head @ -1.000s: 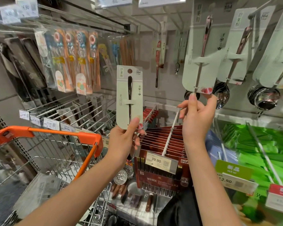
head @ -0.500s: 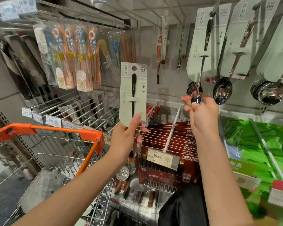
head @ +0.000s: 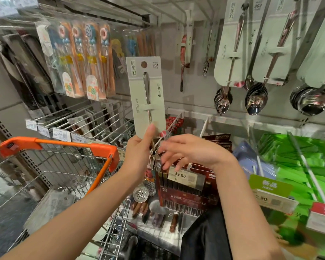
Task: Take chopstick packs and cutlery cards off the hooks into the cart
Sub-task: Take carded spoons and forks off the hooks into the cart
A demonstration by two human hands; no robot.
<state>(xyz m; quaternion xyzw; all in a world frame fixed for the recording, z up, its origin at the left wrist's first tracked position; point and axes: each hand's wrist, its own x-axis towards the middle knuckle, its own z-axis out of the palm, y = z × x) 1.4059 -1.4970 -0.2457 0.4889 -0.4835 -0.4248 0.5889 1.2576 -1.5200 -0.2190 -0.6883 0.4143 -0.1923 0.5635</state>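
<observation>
My left hand (head: 141,149) pinches the lower edge of a pale green cutlery card (head: 147,94) with a slim steel utensil strapped to it, holding it upright above the cart's handle. My right hand (head: 191,152) hovers just right of the card's bottom, fingers spread, fingertips near the utensil's lower end. More spoon cards (head: 233,44) hang on hooks at the upper right. Dark red chopstick packs (head: 188,192) hang on a hook below my hands. The wire cart (head: 51,177) with its orange handle stands at lower left, with a clear pack (head: 51,205) lying in it.
Children's orange chopstick sets (head: 90,61) hang at upper left above bare wire hooks with price tags (head: 59,135). Green packs (head: 304,162) fill hooks at the right. Skimmers and wooden-handled tools (head: 144,196) lie on the shelf below.
My right hand has left the hanging spoon card at upper right and dropped down and left to the bottom of the card in my left hand. That card stays held up.
</observation>
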